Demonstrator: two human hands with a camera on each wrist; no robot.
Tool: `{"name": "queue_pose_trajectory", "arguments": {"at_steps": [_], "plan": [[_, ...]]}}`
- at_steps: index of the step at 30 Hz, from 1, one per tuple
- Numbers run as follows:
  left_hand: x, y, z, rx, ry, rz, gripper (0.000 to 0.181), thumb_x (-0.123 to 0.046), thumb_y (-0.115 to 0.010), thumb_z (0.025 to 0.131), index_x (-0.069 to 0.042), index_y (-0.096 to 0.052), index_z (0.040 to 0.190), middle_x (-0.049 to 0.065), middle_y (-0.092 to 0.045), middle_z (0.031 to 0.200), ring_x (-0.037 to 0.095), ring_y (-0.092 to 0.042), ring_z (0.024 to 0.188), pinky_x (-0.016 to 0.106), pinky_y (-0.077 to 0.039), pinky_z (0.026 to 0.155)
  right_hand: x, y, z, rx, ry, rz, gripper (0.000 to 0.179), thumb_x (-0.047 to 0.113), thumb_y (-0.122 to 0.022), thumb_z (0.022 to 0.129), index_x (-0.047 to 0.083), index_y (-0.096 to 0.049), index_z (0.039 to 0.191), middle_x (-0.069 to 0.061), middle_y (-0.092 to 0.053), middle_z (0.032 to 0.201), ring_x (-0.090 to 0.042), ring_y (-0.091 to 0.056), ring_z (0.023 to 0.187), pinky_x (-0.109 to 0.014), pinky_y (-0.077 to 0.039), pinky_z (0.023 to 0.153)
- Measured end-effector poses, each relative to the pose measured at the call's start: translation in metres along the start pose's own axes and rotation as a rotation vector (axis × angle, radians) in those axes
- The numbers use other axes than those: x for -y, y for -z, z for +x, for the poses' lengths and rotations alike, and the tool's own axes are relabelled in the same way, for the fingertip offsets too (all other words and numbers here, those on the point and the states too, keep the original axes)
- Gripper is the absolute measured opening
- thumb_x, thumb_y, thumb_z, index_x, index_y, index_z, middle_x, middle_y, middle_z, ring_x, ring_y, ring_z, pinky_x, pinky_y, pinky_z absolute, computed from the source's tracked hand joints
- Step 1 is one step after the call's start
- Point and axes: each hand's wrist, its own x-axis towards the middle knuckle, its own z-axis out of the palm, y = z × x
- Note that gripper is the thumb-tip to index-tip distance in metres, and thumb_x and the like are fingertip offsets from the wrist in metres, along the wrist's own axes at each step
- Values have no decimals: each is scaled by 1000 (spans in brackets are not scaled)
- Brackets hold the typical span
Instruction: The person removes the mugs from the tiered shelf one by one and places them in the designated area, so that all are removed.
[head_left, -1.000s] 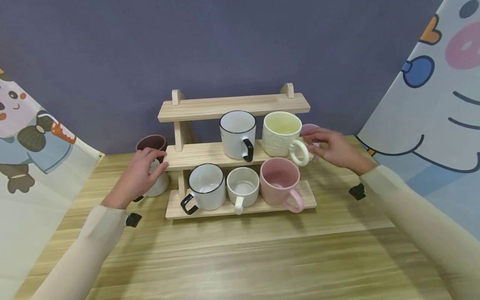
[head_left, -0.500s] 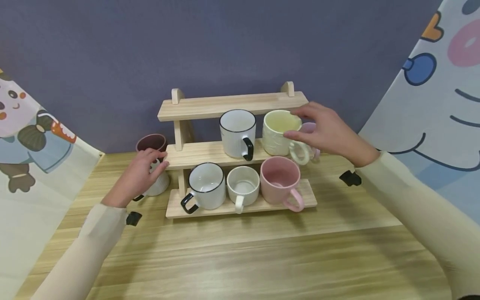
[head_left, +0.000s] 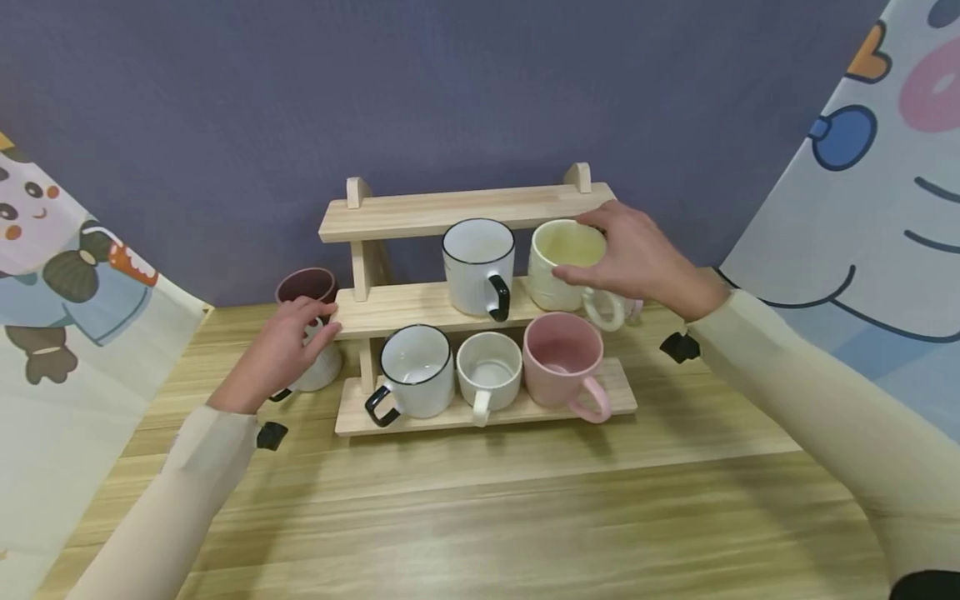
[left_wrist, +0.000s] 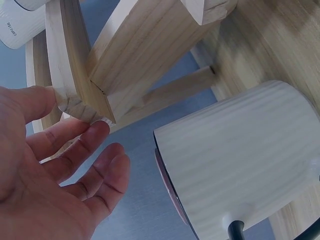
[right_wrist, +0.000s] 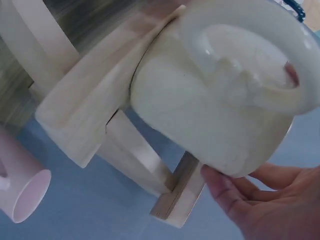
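Fingers of the right hand (head_left: pixel 637 258) pinch the yellow mug (head_left: pixel 551 287) near its rim; it sits upright on the middle shelf (head_left: pixel 393 311), handle (head_left: pixel 618 314) forward, seemingly for easy reach. Left hand (head_left: pixel 276 354) fingers pinch that shelf's end, presumably steadying the wooden rack (head_left: pixel 465 212).

I see a wooden table (head_left: pixel 525 517) with streaked grain, and soft shadows lie across it. Behind rises a grey-blue wall (head_left: pixel 450 92); a white cartoon panel (head_left: pixel 82 333) stands left, another panel (head_left: pixel 862 225) right.
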Motion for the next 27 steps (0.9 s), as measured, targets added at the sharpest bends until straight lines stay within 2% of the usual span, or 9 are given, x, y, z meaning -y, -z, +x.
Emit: {"name": "queue_pose_trajectory", "arguments": {"at_steps": [3, 5, 10, 16, 21, 27], "plan": [[-1, -1, 1, 7, -2, -4, 35, -20, -54, 98, 8, -58, 119, 21, -55, 111, 35, -52, 92, 48, -44, 78, -4, 8, -12, -44, 5, 7, 80, 55, -75, 70, 3, -57, 128, -12, -54, 110, -28, -50, 92, -41, -40, 75], [-1, -2, 2, 7, -5, -8, 35, -20, -54, 98, 8, -57, 119, 21, -55, 111, 35, -51, 91, 48, -44, 78, -7, 17, -23, -75, 7, 11, 78, 52, -77, 69, 3, -58, 127, -10, -53, 107, -26, -49, 89, -39, -38, 71], [0, 0, 2, -3, -4, -15, 34, -18, -54, 97, 9, -57, 118, 22, -54, 111, 35, -49, 90, 48, -43, 77, -18, 42, -50, -149, 16, -10, 74, 42, -81, 67, 1, -59, 125, -10, -52, 106, -26, -48, 89, -41, -36, 70], [0, 0, 1, 9, 9, -14, 35, -19, -54, 98, 9, -57, 119, 22, -54, 112, 36, -48, 91, 49, -44, 76, -42, 61, -76, -121, -30, -64, 79, 37, -83, 67, -5, -54, 127, -17, -48, 112, -32, -48, 93, -45, -36, 68], [0, 0, 0, 10, 9, -15, 35, -19, -54, 98, 9, -57, 119, 22, -54, 112, 36, -48, 91, 49, -44, 76, -71, 60, -96, -82, -18, -94, 80, 34, -86, 62, -5, -56, 125, -18, -49, 114, -35, -46, 99, -50, -36, 71], [0, -1, 0, -3, -1, -16, 34, -18, -55, 97, 9, -58, 118, 22, -55, 112, 35, -48, 91, 48, -44, 76, -103, 35, -108, -15, 55, -41, 80, 30, -90, 57, 2, -59, 125, -9, -51, 116, -30, -48, 103, -48, -38, 74]]}}
